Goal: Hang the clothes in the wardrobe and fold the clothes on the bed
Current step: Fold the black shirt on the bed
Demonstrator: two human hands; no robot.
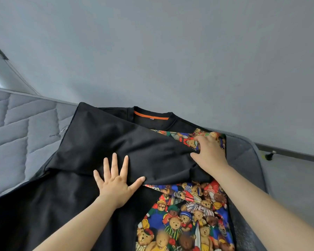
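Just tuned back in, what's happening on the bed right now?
A person is folding a black T-shirt with a teddy-bear print, laid out on the grey mattress. The left hand presses flat, fingers spread, on a side flap folded across the front. The right hand seems to pinch that flap's edge near the print. The fold is only partly done.

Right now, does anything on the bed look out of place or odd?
One thing: a dark scribbly tangle on the grey mattress, just left of the black shirt. Thread or a stain, I cannot tell. The shirt itself looks undamaged.
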